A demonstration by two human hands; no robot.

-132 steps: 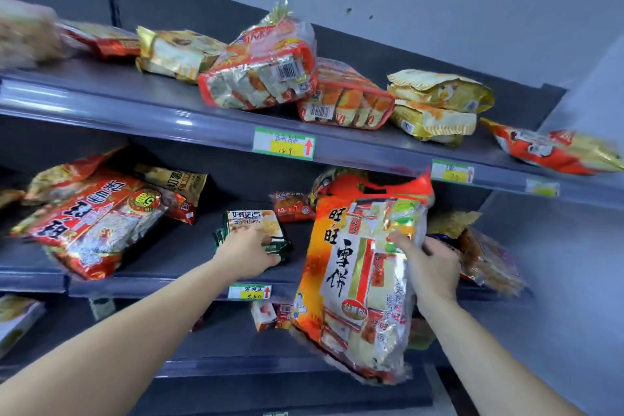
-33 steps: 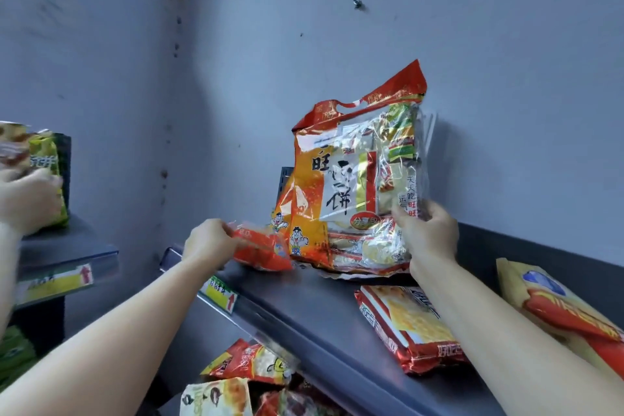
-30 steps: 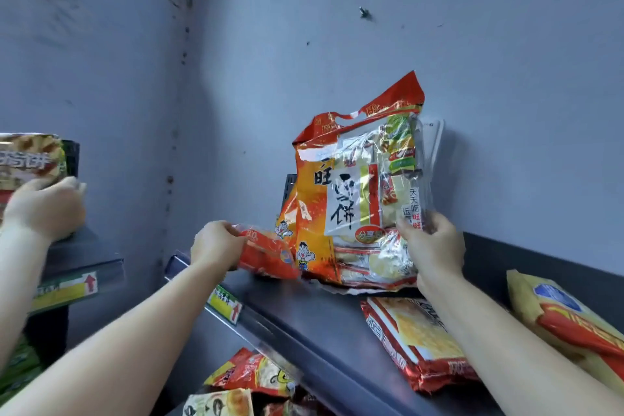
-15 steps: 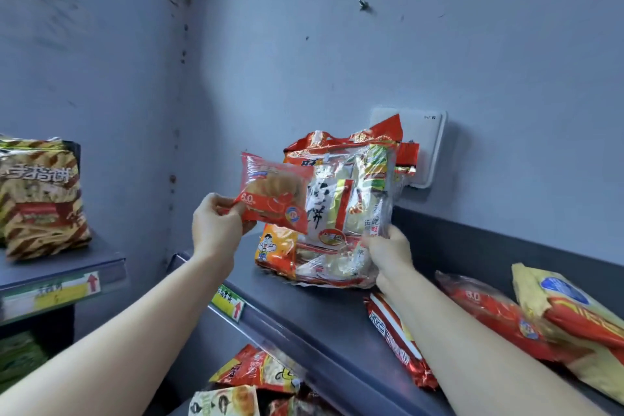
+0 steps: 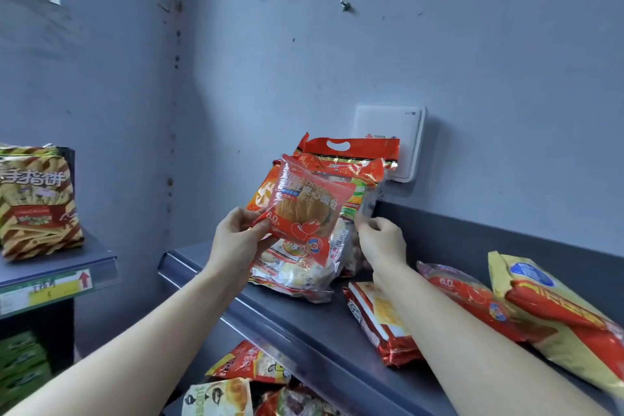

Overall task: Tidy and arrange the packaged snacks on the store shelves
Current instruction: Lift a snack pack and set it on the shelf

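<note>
left hand (image 5: 236,240) pinches a red bread pack (image 5: 305,209) by its corner, up in front of the big cracker bag (image 5: 358,149); right hand (image 5: 381,240) grips that bag's side.
the cracker bag stands at the top shelf's (image 5: 304,324) left end; the bread pack is unplaced, and the packs to the right lie jumbled. bare shelf runs along the lip; a white wall box (image 5: 388,125) sits close behind.

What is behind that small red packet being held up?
A large snack bag stands behind the small red packet, the right hand gripping its side. The packet hides much of the bag's front. Behind the bag, a white wall box shows partly.
</note>
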